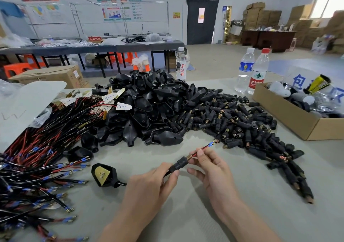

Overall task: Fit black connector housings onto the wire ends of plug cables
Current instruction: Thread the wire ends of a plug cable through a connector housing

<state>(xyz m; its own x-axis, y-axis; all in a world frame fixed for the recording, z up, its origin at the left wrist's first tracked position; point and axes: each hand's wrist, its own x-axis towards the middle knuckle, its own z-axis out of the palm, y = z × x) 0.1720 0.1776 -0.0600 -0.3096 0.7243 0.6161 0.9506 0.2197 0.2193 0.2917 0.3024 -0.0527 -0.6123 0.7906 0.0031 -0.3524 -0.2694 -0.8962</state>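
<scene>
Mid-fit on 1 cable: left hand (149, 184) pinches the black housing (179, 164), right hand (210, 167) pinches the red wire (202, 149) feeding through it. Big cable pile (37, 158) left, housing pile (242, 126) right: most work remains.

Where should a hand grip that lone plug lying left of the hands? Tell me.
Grip the plug across its wide black body, coming down from above. It lies flat, open face up, cable trailing right toward the left hand; its sloped sides narrow toward that neck, so pinch the broad end.
</scene>
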